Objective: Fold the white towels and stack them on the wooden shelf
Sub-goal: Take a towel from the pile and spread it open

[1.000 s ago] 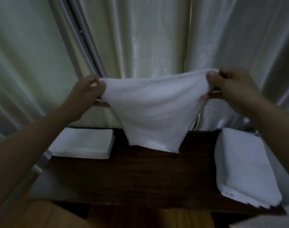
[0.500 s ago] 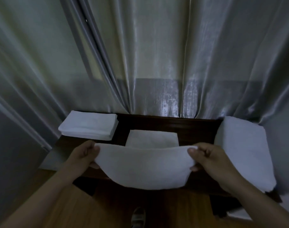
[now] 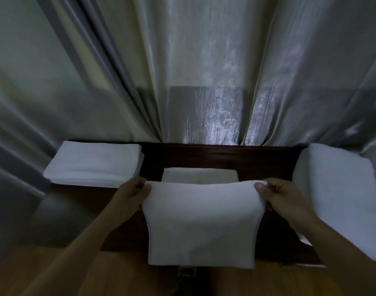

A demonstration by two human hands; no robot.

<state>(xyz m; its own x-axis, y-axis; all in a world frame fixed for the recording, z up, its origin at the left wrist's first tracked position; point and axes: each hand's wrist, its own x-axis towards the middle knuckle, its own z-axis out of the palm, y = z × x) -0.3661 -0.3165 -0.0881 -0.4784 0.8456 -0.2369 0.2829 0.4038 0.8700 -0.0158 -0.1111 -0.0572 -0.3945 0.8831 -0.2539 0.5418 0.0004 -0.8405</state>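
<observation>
I hold a white towel point(image 3: 202, 223) by its top two corners over the front of the dark wooden shelf point(image 3: 221, 155). My left hand point(image 3: 133, 196) pinches the left corner and my right hand point(image 3: 283, 199) pinches the right corner. The towel hangs down past the shelf's front edge. Its far part point(image 3: 199, 175) lies flat on the shelf behind my hands. A stack of folded white towels point(image 3: 95, 165) rests on the shelf's left end. A bulky white towel pile point(image 3: 341, 197) sits on the right end.
Shiny grey-green curtains point(image 3: 204, 71) hang right behind the shelf. A wooden floor point(image 3: 118, 274) shows below, with a dark shoe tip point(image 3: 186, 271) under the towel's lower edge.
The towel came down from chest height in front of the curtain to the shelf. Its far part now rests on the wood, and my hands have moved a little toward the back.
</observation>
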